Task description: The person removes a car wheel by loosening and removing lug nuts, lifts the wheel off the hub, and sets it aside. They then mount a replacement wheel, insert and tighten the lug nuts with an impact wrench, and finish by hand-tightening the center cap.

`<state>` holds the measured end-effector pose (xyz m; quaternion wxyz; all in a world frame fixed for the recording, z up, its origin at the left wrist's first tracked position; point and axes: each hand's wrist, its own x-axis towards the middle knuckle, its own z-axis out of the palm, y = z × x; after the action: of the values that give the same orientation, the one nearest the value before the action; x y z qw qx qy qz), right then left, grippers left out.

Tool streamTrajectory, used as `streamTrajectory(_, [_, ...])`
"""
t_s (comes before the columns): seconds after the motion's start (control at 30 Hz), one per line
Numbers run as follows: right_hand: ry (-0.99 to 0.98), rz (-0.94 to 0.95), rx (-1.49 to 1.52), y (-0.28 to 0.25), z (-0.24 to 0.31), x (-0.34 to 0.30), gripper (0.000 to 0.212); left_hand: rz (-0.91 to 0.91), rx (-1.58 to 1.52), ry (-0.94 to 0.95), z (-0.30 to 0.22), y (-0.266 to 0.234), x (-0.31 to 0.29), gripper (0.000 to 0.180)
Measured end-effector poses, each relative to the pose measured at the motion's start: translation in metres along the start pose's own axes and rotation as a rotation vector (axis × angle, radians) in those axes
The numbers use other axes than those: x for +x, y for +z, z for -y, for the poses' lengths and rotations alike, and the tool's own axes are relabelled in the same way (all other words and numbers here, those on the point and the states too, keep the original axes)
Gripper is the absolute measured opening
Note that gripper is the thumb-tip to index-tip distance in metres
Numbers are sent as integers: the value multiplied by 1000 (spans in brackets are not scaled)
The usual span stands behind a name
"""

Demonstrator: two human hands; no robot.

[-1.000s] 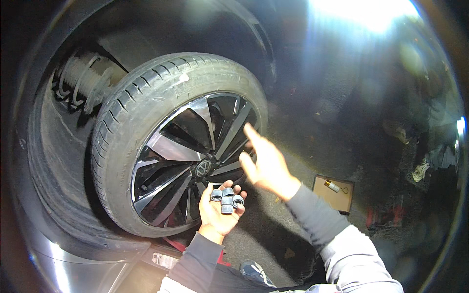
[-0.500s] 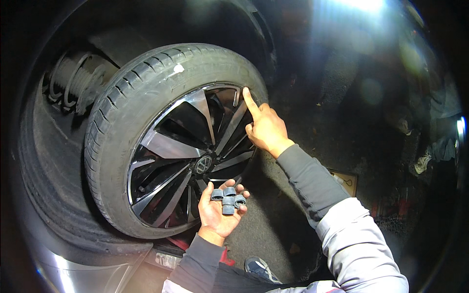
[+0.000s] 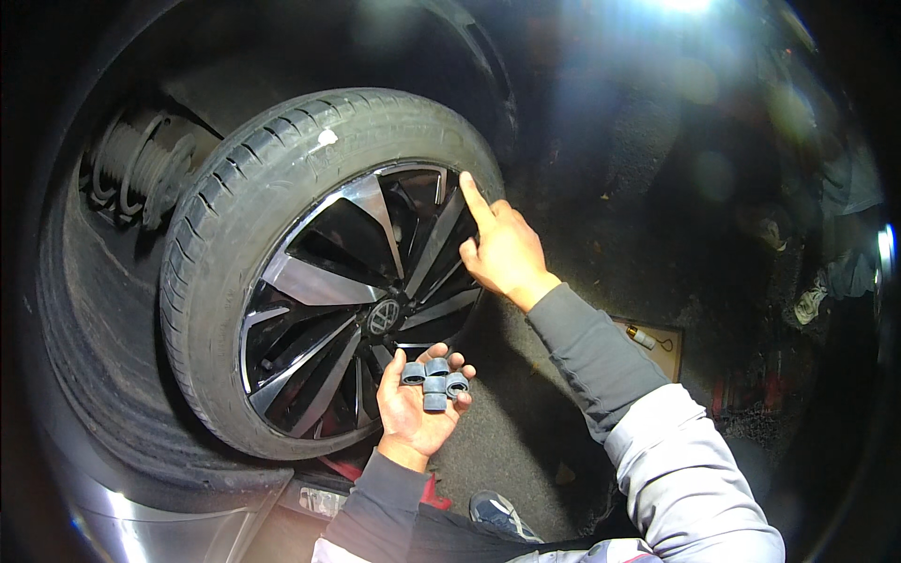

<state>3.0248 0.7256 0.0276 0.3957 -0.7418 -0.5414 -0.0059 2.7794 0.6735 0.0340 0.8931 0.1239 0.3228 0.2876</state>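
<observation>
My left hand (image 3: 413,418) is palm up in front of the lower right of the car wheel. Several short, dark grey hollow caps (image 3: 435,402), which look like lug nut covers, rest on its palm and curled fingers. My right hand (image 3: 510,251) holds nothing. Its index finger points up to the upper right edge of the black and silver alloy rim (image 3: 319,280), while the other fingers are folded. The tyre (image 3: 225,253) around the rim has a white mark on its sidewall. A round centre cap (image 3: 384,317) sits in the hub.
Left of the wheel, a coil spring (image 3: 131,167) shows inside the dark wheel arch. Beyond my right forearm lies a shallow tray (image 3: 664,352) with a small bottle (image 3: 641,336). A shoe (image 3: 497,511) stands on the ground below. Part of a person (image 3: 849,235) appears at the far right.
The wheel and both hands appear slightly further left in the view. My right fingertip stays at the rim's edge, and the caps keep their places in my left palm. More of the tray shows.
</observation>
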Motion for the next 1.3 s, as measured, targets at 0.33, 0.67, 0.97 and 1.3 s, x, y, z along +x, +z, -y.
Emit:
streamTrajectory(0.33, [-15,34,-169,-7,1,10,93,33,-20,-10,-1,0,-2,56])
streamTrajectory(0.67, [-24,22,-123,-9,8,11,82,24,6,5,-1,0,-4,54])
streamTrajectory(0.97, [109,-255,366,-20,-20,-14,21,20,-2,-1,-2,1,-8,55])
streamTrajectory(1.3, [231,953,1146,-33,24,-111,37,103,314,-258,7,-1,2,63])
